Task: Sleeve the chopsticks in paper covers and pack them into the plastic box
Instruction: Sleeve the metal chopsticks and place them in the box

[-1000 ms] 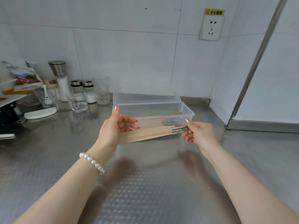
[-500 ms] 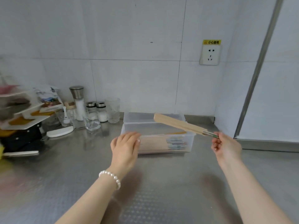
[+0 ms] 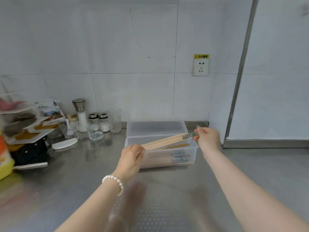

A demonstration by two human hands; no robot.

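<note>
Left hand (image 3: 132, 155): fingers curled at the near left corner of the plastic box, gripping the low end of the sleeved chopsticks; the exact pinch is hidden behind the knuckles.
Sleeved chopsticks (image 3: 164, 141): a tan paper cover with metallic, green-banded ends showing at the right; slanted up to the right above the open box, not yet resting inside.
Plastic box (image 3: 194, 152): clear, on the steel counter (image 3: 167, 198); several sleeved pairs already lie lengthwise on its floor.
Lid (image 3: 156, 128): just behind the box, against the wall.
Right hand (image 3: 208, 138): pinches the exposed metallic ends, held higher than the left.
Step in hand: packing, judged from the covered pair poised over the box.
Next move calls for: lowering the right end until the pair lies level and parallel to those below, then releasing both ends within the walls.
Risk: the chopsticks may slip out of the cover if tilted further.
</note>
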